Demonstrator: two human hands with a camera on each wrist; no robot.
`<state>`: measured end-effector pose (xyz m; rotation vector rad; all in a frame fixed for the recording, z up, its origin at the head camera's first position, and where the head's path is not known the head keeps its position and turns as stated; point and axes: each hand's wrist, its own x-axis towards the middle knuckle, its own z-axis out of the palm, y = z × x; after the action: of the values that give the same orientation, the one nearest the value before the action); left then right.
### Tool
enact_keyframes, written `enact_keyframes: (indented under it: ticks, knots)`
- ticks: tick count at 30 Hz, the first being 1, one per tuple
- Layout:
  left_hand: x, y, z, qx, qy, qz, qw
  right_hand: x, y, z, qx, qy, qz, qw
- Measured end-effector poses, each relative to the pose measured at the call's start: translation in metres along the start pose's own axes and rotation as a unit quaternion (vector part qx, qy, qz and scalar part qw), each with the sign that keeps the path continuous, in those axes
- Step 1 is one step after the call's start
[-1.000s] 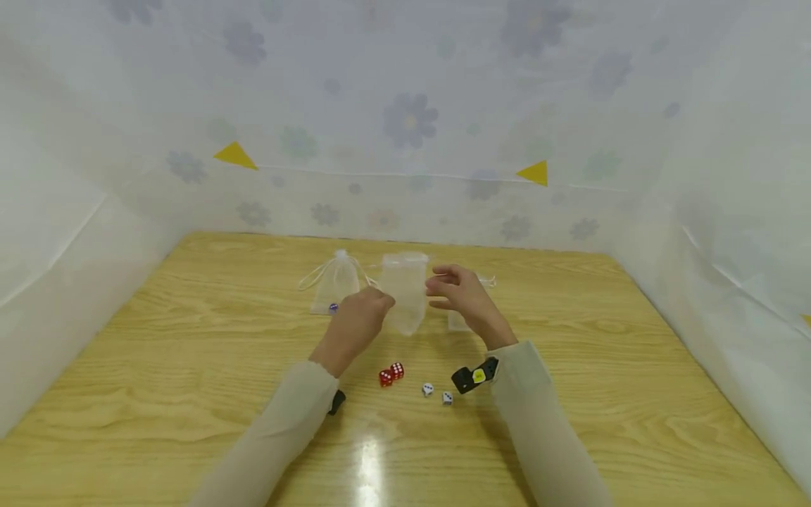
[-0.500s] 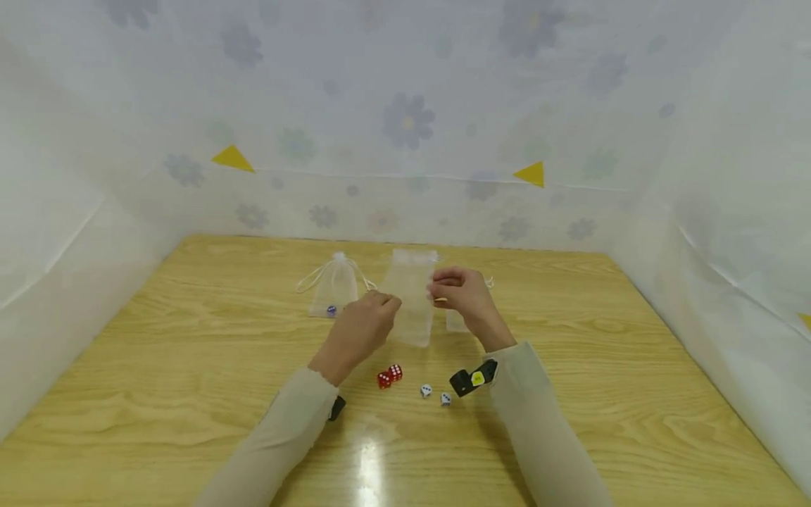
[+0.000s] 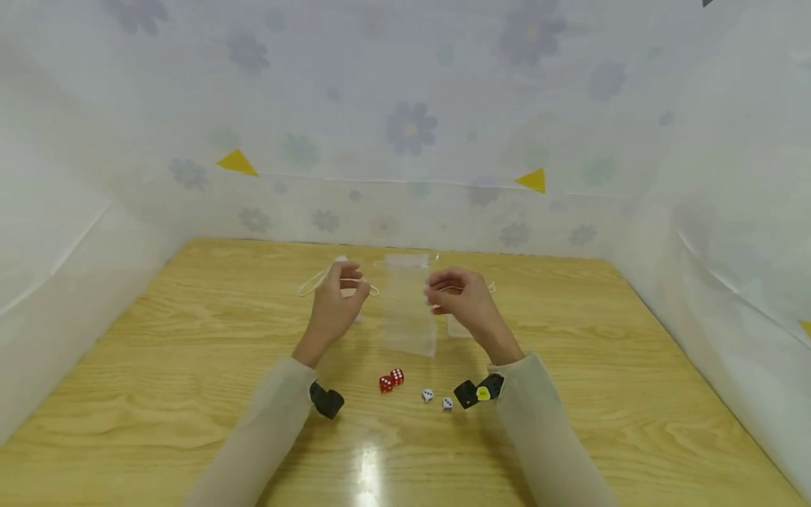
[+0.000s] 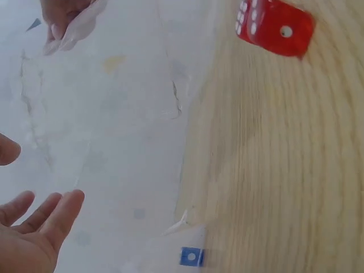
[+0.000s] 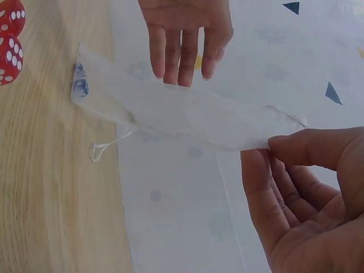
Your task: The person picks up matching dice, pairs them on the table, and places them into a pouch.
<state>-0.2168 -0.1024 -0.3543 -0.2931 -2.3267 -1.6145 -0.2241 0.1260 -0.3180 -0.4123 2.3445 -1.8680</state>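
A sheer white drawstring pouch (image 3: 408, 306) hangs over the middle of the table. My right hand (image 3: 467, 299) pinches its right side edge between thumb and forefinger, as the right wrist view (image 5: 310, 193) also shows. To the left of the pouch, my left hand (image 3: 336, 303) is held apart from it, fingers loosely bent with a gap to the thumb. That hand overlaps a second pouch (image 3: 341, 259) with a white cord. Behind my right hand lies a third pouch (image 3: 457, 327), partly hidden. A blue die (image 4: 191, 256) shows through sheer fabric in the left wrist view.
Two red dice (image 3: 391, 380) lie on the wooden table (image 3: 190, 394) in front of the hands. To their right are two white dice, one (image 3: 427, 395) slightly farther back than the other (image 3: 447, 404). Flower-patterned white sheeting (image 3: 355, 105) walls the back and sides.
My left hand has let go of the pouch and moved left, its fingers spreading apart. The pouch now hangs flatter and lower, still pinched by my right hand, which has hardly moved.
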Motion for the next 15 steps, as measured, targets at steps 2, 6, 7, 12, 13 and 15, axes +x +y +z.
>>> enact_keyframes:
  ticks: [2, 6, 7, 12, 13, 15]
  knots:
    - [0.002, -0.003, -0.002, -0.072, -0.015, -0.026, 0.9969, -0.003, -0.004, 0.002, -0.005, -0.009, -0.01, 0.9999]
    - [0.003, -0.004, -0.005, -0.236, -0.062, -0.047, 0.9687, -0.007, -0.01, 0.006, -0.013, -0.024, -0.026, 0.9993]
    - [0.003, -0.003, -0.005, -0.275, -0.073, -0.053, 0.9573, -0.008, -0.012, 0.006, -0.014, -0.027, -0.027, 0.9992]
    - [0.002, 0.007, -0.005, -0.345, -0.112, -0.076, 0.9286, -0.008, -0.014, 0.007, -0.014, -0.036, -0.03, 0.9988]
    - [0.001, 0.009, -0.005, -0.342, -0.112, -0.078, 0.9299, -0.008, -0.014, 0.006, -0.016, -0.037, -0.031, 0.9987]
    - [0.001, 0.011, -0.004, -0.319, -0.104, -0.07, 0.9395, -0.008, -0.013, 0.004, -0.023, -0.038, -0.035, 0.9984]
